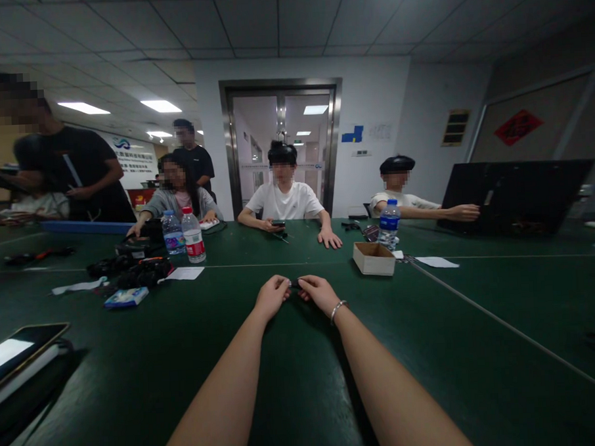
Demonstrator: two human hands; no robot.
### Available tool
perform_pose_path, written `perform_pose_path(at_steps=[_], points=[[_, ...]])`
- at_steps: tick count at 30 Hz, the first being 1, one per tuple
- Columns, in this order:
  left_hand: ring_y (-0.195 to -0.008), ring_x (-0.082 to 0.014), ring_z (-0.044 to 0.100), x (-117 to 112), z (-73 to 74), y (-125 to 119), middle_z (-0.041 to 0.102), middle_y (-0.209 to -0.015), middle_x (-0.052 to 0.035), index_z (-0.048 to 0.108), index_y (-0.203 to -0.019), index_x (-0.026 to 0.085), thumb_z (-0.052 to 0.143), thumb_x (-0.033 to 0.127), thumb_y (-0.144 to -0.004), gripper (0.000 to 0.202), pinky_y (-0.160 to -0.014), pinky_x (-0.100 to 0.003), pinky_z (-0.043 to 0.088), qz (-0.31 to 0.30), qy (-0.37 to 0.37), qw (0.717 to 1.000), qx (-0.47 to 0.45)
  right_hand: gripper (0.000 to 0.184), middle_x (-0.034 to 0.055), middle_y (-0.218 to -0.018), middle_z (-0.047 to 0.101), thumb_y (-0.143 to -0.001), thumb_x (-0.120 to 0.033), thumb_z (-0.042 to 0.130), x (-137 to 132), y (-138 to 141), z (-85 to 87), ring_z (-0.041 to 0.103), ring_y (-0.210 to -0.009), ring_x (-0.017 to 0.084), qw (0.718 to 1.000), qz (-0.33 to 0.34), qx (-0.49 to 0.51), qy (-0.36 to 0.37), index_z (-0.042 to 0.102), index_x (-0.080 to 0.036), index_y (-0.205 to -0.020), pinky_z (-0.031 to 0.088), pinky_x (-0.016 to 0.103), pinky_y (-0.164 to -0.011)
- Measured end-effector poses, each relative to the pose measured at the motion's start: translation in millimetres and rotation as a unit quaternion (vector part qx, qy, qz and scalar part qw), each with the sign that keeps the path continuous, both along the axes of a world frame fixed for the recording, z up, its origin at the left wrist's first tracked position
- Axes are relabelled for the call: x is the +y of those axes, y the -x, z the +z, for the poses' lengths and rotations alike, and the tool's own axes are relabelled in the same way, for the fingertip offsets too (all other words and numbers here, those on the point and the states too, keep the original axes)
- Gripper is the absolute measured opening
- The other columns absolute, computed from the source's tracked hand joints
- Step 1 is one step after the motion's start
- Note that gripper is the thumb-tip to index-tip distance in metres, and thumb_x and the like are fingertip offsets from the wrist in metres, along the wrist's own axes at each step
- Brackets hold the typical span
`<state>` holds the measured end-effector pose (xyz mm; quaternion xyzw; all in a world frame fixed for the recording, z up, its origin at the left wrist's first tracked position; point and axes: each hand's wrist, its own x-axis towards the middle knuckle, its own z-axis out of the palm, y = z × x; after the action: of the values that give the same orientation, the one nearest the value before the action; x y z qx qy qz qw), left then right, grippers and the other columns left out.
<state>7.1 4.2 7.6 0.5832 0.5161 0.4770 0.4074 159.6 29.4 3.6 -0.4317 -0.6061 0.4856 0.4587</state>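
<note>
Both my arms reach forward over the dark green table (304, 367). My left hand (273, 296) and my right hand (320, 294) are closed, fingertips facing each other. Between them they pinch a small dark object (295, 284), too small to identify. A silver bracelet (337, 310) circles my right wrist. To the right of my hands, an open cardboard box (374, 260) sits on the table.
Water bottles (193, 237) stand left, by tangled black gear (142, 272) and a blue-white packet (126, 297). Another bottle (389, 224) is behind the box. A phone (24, 353) lies near left. People sit opposite; a black monitor (513, 197) stands right.
</note>
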Motion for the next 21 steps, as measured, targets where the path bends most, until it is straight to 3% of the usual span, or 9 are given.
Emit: perform_pose_path(at_steps=[21], points=[[-0.068,-0.0132,0.057,1.3,-2.2,1.8,0.060,-0.080,-0.0054,0.057,-0.089,0.015,0.047,0.032,-0.082,0.021,-0.058,-0.022,0.044,0.009,-0.015,1.000,0.023,0.014,-0.0007,-0.056,0.059,-0.081,-0.015,0.055,-3.9,0.5,2.7,0.053,-0.049,0.008,1.000,-0.006,-0.011,-0.004,0.062,-0.009,-0.091,0.044,0.018,-0.048]])
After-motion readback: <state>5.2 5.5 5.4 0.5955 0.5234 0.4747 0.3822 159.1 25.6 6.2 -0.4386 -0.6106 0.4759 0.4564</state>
